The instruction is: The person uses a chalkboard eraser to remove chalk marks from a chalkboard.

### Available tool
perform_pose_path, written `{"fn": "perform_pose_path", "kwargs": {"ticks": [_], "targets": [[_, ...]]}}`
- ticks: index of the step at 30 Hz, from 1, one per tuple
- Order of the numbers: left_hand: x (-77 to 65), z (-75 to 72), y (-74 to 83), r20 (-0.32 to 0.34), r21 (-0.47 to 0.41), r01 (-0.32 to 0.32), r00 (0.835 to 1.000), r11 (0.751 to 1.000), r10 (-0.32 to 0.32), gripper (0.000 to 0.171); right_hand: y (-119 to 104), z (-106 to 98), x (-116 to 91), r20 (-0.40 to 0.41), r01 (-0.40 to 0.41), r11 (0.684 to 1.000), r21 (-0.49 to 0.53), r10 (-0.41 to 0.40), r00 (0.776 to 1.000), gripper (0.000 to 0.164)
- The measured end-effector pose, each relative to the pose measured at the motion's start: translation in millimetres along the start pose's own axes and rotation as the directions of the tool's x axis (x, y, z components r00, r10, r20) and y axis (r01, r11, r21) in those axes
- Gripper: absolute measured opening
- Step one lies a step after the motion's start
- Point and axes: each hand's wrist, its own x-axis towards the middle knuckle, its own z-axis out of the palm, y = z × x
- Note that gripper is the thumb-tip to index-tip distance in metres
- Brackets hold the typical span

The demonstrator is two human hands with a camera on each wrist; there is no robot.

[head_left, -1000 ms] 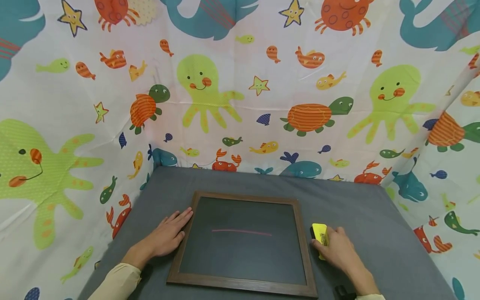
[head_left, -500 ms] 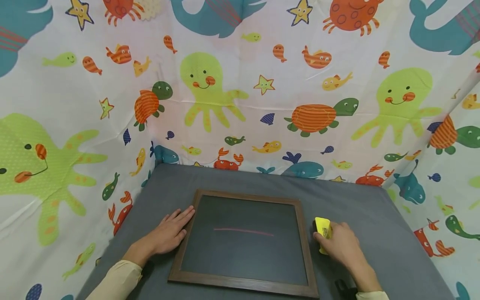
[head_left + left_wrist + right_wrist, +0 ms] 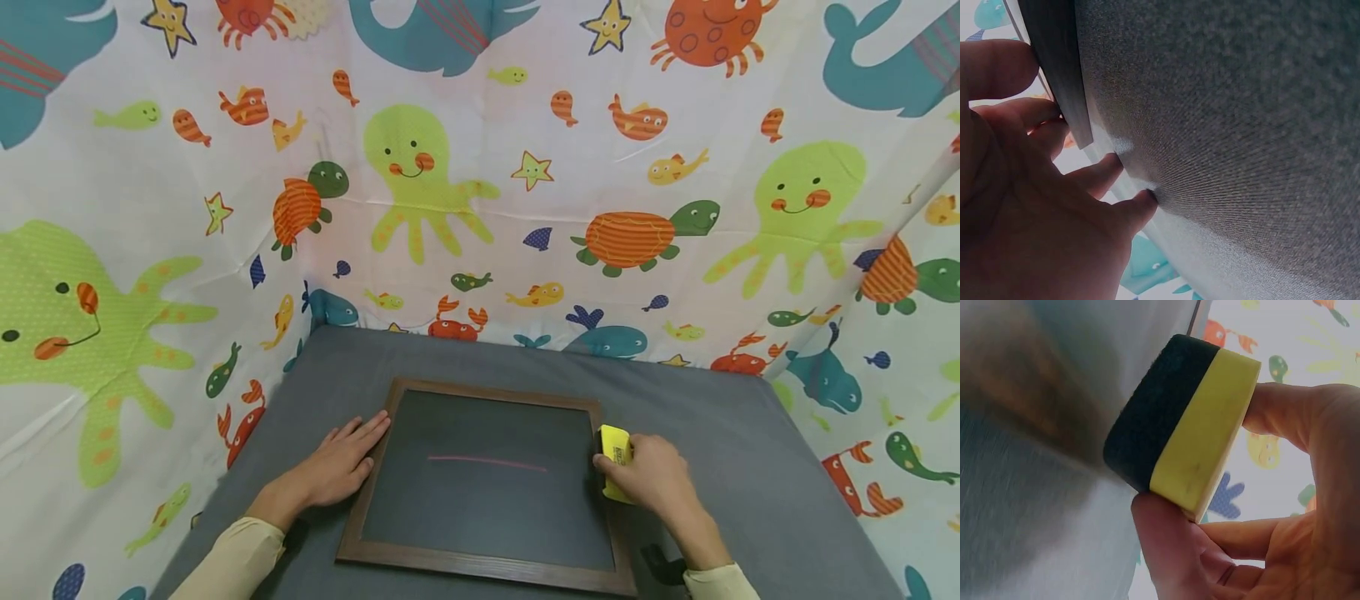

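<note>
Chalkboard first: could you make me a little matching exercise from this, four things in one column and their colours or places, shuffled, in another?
Things
1. Eraser
2. Drawn line
3. Left hand
4. Frame

Colours or places
A. Pink, across the dark surface of the chalkboard
B. Brown, bordering the chalkboard
C. Yellow with a dark pad, held in the right hand
D. Touching the chalkboard's left edge

Pairs: 1-C, 2-A, 3-D, 4-B

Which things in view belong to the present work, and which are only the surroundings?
Apparently part of the work:
yellow eraser, held by the right hand
framed board, its frame touched by the left hand
red line on it

Only surroundings:
gray cloth
sea-animal curtain
</note>
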Motion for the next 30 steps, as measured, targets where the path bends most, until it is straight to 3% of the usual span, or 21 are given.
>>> {"fn": "perform_pose_path", "kwargs": {"ticks": [11,30], "targets": [[1.1,3.9,-1.0,0.000,0.012,0.003,1.000,1.000,-0.003,0.067,-31,21,3,0.021,0.040,0.999,0.004,-0.040,0.999,0.056],[-0.7,3.9,-0.4,-0.009,-0.003,-0.006,1.000,1.000,0.006,0.067,-52,39,2,-0.002,0.041,0.993,-0.112,-0.041,0.999,0.051]]}}
